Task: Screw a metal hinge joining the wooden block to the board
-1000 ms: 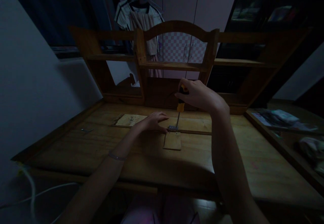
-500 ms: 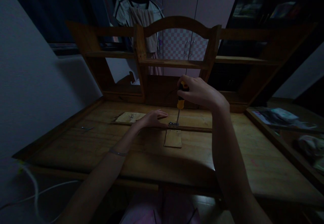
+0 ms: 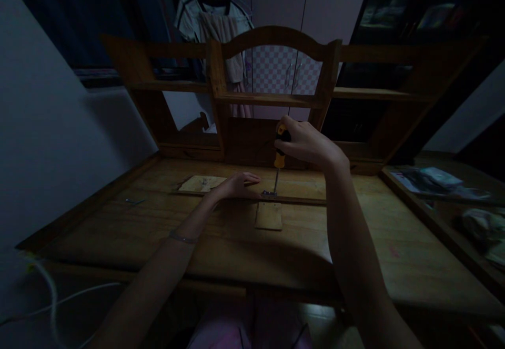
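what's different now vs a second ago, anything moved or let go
Very little. The whole view has shifted slightly, probably from the head camera, and the left hand's thumb seems a touch closer to its fingers. Nothing was visibly picked up or let go. Unchanged: the right hand grips the screwdriver, its tip at the metal fitting; the small wood piece lies in front.

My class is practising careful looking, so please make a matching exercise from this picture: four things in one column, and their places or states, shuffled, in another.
Things:
1. Screwdriver
2. Metal piece
3. Bracelet
4. Shirt

Places or states:
A. Hanging up
B. At the screwdriver's tip
C. Around the left arm
D. In the right hand

Pairs: 1-D, 2-B, 3-C, 4-A
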Demonstrator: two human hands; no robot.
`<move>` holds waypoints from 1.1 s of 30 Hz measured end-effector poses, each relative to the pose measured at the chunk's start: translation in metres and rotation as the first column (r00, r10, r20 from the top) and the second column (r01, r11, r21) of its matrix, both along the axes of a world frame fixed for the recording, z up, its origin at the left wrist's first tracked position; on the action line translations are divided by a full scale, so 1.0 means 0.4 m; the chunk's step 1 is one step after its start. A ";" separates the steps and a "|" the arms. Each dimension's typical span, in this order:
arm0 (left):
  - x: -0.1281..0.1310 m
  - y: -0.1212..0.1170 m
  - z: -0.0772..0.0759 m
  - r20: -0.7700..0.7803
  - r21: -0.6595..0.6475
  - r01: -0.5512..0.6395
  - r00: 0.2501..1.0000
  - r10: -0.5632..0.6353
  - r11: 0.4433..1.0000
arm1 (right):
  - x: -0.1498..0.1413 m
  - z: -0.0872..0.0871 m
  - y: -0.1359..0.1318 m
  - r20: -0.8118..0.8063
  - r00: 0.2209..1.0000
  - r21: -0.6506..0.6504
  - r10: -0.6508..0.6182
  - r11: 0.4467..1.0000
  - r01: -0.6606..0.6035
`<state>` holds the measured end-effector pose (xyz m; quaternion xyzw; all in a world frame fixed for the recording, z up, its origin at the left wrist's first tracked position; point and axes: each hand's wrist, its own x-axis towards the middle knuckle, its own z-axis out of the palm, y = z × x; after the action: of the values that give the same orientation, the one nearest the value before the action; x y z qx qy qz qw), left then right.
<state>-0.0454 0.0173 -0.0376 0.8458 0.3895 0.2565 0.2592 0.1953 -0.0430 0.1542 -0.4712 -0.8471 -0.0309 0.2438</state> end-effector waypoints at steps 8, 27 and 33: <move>-0.003 0.010 -0.015 0.056 -0.044 0.019 0.998 -0.016 0.999 | 0.009 -0.003 0.006 0.019 0.999 -0.001 -0.040 0.999 0.040; 0.004 0.000 0.006 0.006 0.003 0.026 1.000 -0.026 1.000 | -0.003 -0.004 0.008 0.012 1.000 0.059 -0.004 0.998 0.003; 0.005 0.001 0.002 0.045 0.018 0.043 0.998 -0.044 0.999 | 0.013 -0.009 0.014 -0.002 0.999 -0.074 0.047 0.996 -0.047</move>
<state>-0.0433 0.0177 -0.0367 0.8502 0.3628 0.2731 0.2662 0.2004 -0.0375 0.1507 -0.4599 -0.8585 0.0061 0.2269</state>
